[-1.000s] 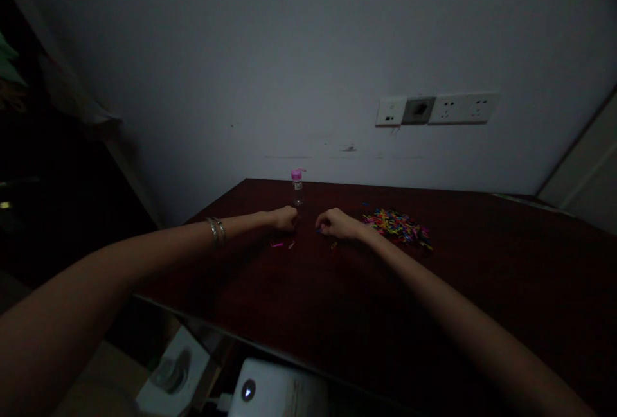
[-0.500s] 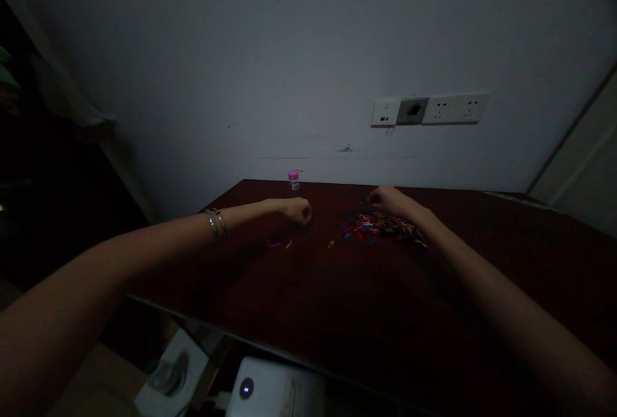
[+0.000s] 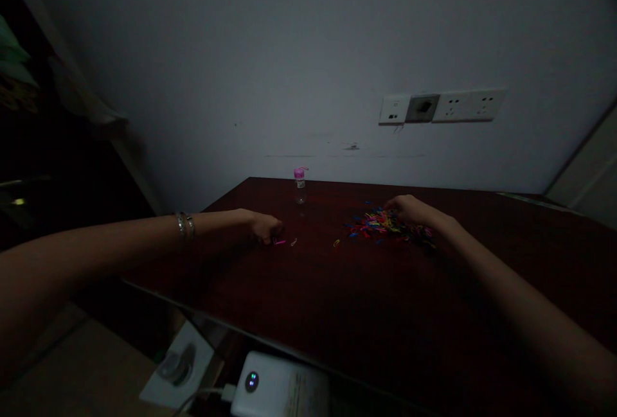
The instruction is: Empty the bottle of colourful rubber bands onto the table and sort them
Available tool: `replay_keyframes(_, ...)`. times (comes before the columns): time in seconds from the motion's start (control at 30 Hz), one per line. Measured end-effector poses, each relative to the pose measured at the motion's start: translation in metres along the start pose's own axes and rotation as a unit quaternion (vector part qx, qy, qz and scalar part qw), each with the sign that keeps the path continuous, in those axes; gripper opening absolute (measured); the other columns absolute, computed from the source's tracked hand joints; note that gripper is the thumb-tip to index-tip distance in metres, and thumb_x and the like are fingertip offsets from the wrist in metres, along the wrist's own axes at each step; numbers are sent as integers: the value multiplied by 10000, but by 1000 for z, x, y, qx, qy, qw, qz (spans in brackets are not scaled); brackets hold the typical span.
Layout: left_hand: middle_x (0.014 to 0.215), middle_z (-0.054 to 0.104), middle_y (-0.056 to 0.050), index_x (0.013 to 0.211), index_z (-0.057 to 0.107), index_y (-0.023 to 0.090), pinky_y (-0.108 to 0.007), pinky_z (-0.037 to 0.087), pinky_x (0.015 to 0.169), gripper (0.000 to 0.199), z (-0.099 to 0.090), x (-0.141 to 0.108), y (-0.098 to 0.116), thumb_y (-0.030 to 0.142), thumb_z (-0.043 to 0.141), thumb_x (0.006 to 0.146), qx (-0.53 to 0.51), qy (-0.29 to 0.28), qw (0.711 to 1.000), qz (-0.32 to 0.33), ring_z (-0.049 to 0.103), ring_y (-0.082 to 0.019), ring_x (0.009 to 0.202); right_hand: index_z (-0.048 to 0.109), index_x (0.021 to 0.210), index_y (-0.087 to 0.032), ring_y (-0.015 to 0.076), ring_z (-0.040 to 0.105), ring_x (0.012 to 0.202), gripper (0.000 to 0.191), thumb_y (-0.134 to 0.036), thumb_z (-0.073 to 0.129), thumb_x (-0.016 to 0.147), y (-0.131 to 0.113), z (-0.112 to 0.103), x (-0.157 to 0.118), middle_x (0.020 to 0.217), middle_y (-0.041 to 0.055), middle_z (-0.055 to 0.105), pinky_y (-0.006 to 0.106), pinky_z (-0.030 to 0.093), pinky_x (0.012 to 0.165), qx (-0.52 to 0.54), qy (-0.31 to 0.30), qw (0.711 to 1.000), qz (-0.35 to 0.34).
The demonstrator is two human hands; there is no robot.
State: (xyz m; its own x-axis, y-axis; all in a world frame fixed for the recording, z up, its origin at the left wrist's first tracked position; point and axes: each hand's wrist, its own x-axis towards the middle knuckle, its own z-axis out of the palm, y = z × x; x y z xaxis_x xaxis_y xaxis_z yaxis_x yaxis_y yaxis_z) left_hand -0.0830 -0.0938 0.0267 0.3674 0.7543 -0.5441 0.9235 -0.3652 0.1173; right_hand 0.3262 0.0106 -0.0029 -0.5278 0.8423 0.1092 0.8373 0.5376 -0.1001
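On the dark red tabletop, my left hand is closed, its fingertips down beside a small pink clip; whether anything is between them is too small to tell. A pale clip and a yellow clip lie singly to the right. My right hand reaches onto the back of a pile of many-coloured clips, its fingers pressed together and their tips partly hidden. Behind, near the wall, stands a small clear bottle with a pink lid.
Sockets sit on the wall behind the table. Below the front edge are a white device with lit dots and a plugged cable, and a white box at its left.
My left hand has moved left and down to the pink clip, uncovering the bottle's body. My right hand has shifted right and lower onto the pile. The view has shifted slightly.
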Motion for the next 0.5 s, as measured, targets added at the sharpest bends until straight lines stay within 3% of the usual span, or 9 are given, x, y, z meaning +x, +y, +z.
replay_keyframes(0.1,784,635,-45,949,565,139,-201,445,499,316,5,2,4,148,571,633,-5,-1,1000,-19,545,-112,563,692,1005,-147,225,636,893,404,-78,483,666,5,2,-1,972,101,692,289,470,758,15,6,1000,-1)
replay_keyframes(0.23,647,600,-17,801,602,134,-205,446,498,163,6,8,9,146,553,645,26,10,1000,-12,516,-102,506,700,982,-170,222,641,870,384,-98,491,668,12,5,-4,951,84,699,286,471,738,34,9,999,5)
replay_keyframes(0.4,625,582,-3,789,598,141,-177,407,446,145,4,17,21,136,532,659,-14,18,1000,7,525,-99,493,699,977,-188,202,638,892,360,-115,489,693,20,9,-8,965,63,699,264,467,762,45,9,999,25)
replay_keyframes(0.5,656,597,1,794,598,143,-168,396,470,135,5,27,38,151,555,666,-27,58,997,43,516,-81,506,693,998,-192,207,632,915,354,-138,490,713,17,9,-15,995,67,690,272,461,777,45,12,998,34)
